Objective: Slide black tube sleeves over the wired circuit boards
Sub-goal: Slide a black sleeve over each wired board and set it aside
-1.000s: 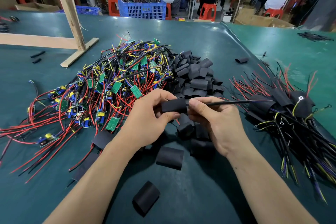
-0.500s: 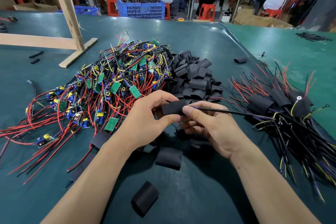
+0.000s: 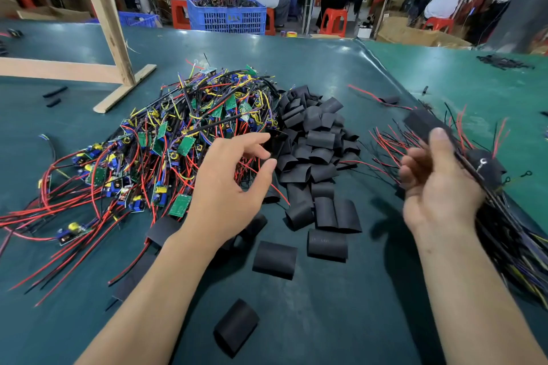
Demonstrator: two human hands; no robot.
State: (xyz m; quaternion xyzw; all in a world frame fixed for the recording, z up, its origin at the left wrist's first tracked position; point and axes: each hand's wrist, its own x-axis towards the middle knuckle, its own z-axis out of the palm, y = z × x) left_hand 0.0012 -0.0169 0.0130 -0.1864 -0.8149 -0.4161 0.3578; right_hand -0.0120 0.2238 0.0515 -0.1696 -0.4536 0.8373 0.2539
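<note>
Right now my left hand (image 3: 228, 187) hovers over the near edge of the tangled pile of wired circuit boards (image 3: 166, 145), fingers loosely spread and slightly bent, thumb apart from the forefinger, holding nothing. My right hand (image 3: 439, 184) is out to the right, above the heap of finished boards (image 3: 504, 216) already covered in black sleeves. Its thumb points up and presses against a sleeved board (image 3: 427, 124) with its dark wires running down past the palm; the other fingers are curled in and blurred, so I cannot tell exactly how they close on it.

Between my two hands lies the pile of loose black tube sleeves (image 3: 314, 139), touching the circuit board pile on its left side. Several single sleeves lie flat on the green table (image 3: 326, 320) nearer to me, one (image 3: 235, 326) well apart from the rest. A wooden frame (image 3: 109, 47) stands on the table at far left, and a blue crate (image 3: 228, 13) sits beyond the table's far edge.
</note>
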